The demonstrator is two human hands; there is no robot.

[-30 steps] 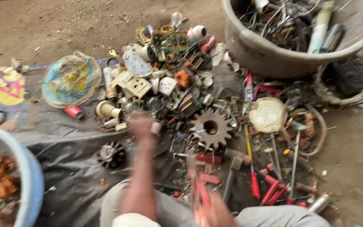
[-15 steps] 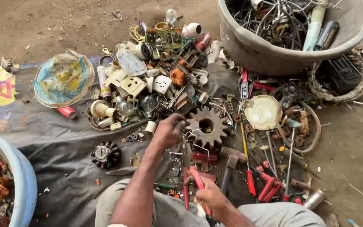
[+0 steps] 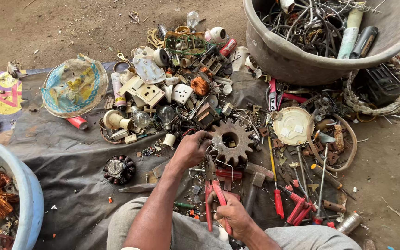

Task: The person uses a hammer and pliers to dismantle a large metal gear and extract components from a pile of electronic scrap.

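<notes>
1. My left hand [image 3: 191, 149] is curled shut, fingertips pinched on a thin bare wire [image 3: 218, 159] just beside the rusty gear [image 3: 230, 141], near the middle of the dark tarp [image 3: 70, 153]; can't tell exactly how much wire is under the fingers, hand hides it.
2. My right hand [image 3: 234, 217] is wrapped tight round the red-handled pliers [image 3: 215, 199], low on the tarp's near edge, betw. my knees; pliers' nose points up toward the left hand; jaws hidden among scrap, can't tell if they bite anything.
3. Wire: I judge it light, springy, thin; prob. sharp at cut ends & easy to snag on the junk round it; best taken w/ fingertip pinch close to where it gets worked, so it doesn't whip.
4. Pliers: stiff steel, grips look plastic-sleeved so not slippery; hold far back on the handles for leverage, as I do now.
5. Gear: looks heavy, rigid, rough w/ rust; teeth could catch the wire; touching or v. near my left knuckles, can't tell which.
6. Round about: red screwdrivers [image 3: 297, 208] at tarp's near right edge; cream round lid [image 3: 293, 126] right of the gear; grey tub [image 3: 302, 60] of cables at far right corner; blue tub [image 3: 21, 185] w/ copper windings at near left; small motor winding [image 3: 118, 169] left of my forearm, well apart.
</notes>
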